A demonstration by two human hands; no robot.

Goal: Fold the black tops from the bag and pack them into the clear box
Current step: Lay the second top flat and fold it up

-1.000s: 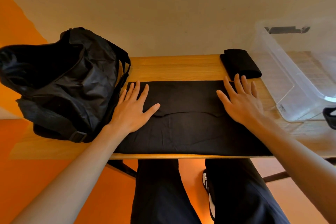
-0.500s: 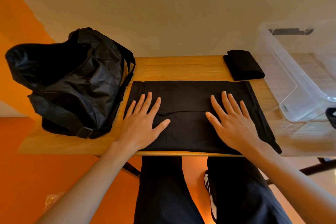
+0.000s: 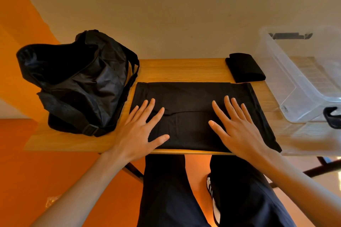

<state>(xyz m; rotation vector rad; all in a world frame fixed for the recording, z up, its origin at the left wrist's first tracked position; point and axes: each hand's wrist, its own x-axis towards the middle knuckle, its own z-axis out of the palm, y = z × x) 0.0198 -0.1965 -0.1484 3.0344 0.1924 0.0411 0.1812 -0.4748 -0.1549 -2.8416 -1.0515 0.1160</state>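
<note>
A black top (image 3: 191,97) lies spread flat on the wooden table (image 3: 180,69), partly folded into a wide rectangle. My left hand (image 3: 142,131) presses on its left part with straight, spread fingers. My right hand (image 3: 238,125) presses flat on its right part the same way. A second black top (image 3: 244,67), folded small, sits at the table's far right. The black bag (image 3: 77,83) stands open at the left. The clear box (image 3: 302,79) stands at the right, with nothing visible inside.
The table's near edge runs just under my wrists, with my legs in dark trousers below it. A beige wall rises behind the table. A black latch (image 3: 332,118) hangs at the clear box's near corner. The floor is orange.
Both hands have slid across the top towards me, from its far half to near the table's front edge, staying flat. The top looks smoother.
</note>
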